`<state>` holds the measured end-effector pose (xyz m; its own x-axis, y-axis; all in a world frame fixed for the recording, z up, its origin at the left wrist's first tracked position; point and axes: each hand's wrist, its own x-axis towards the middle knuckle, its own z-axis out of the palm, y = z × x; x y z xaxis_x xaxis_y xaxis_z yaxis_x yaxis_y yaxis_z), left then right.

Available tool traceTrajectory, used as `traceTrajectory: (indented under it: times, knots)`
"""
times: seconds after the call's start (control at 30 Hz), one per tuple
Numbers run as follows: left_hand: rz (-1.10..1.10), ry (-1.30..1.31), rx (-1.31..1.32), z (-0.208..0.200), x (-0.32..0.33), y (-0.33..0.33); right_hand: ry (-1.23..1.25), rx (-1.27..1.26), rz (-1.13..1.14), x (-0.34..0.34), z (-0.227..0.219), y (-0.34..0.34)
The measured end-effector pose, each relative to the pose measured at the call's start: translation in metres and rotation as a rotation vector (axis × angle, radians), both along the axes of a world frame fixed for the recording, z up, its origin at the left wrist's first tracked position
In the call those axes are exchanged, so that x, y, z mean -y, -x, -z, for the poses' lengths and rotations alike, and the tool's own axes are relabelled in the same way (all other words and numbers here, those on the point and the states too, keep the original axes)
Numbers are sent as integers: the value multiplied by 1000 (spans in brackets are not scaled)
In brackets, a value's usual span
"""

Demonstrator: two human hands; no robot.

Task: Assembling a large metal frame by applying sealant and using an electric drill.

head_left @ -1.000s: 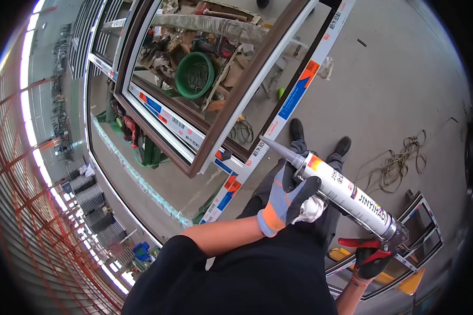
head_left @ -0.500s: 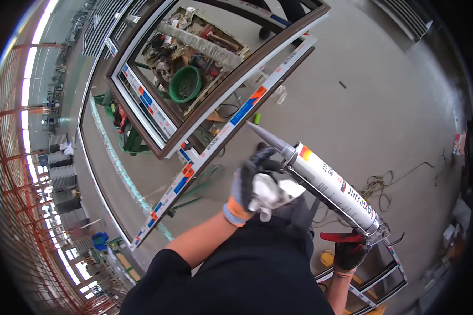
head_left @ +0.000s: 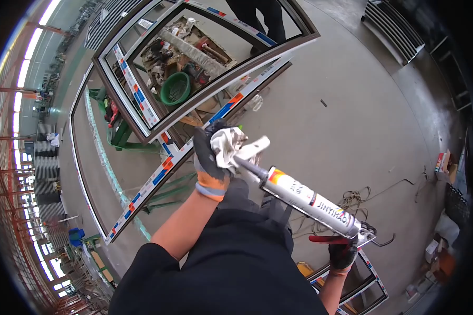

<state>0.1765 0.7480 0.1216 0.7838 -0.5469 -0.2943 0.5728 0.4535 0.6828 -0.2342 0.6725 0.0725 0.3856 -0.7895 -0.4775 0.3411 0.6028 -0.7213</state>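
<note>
My right hand (head_left: 342, 255), in a dark-palmed glove, is closed round the red-levered grip of a caulking gun (head_left: 363, 234). Loaded in the gun is a white sealant cartridge (head_left: 310, 202), slanting up to the left. My left hand (head_left: 207, 157), in a black, orange and grey glove, closes on a crumpled white rag (head_left: 229, 145). The rag is wrapped at the tip of the grey nozzle (head_left: 252, 169), which hides the tip. Just past the left hand runs a window frame (head_left: 184, 152) with taped edges.
A brown-edged frame (head_left: 231, 73) lies over the taped one. Through it show a cluttered tool table and a green bowl (head_left: 175, 89). Another person's legs (head_left: 257, 18) stand beyond. Coiled cord (head_left: 355, 198) lies on the floor at right; more frames (head_left: 365, 283) are at lower right.
My left hand has moved up and left, bringing the rag from beside the nozzle's base onto its tip. The caulking gun has shifted left and tilted flatter.
</note>
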Motion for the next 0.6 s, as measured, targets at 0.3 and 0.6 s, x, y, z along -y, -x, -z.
traceTrajectory:
  times: [0.3,0.6]
  knots:
    - [75,-473,572,34,-16,41,330,-282,-15,2,13,18]
    - [37,-326,492,-13,10,24,517,-413,-109,4,15,11]
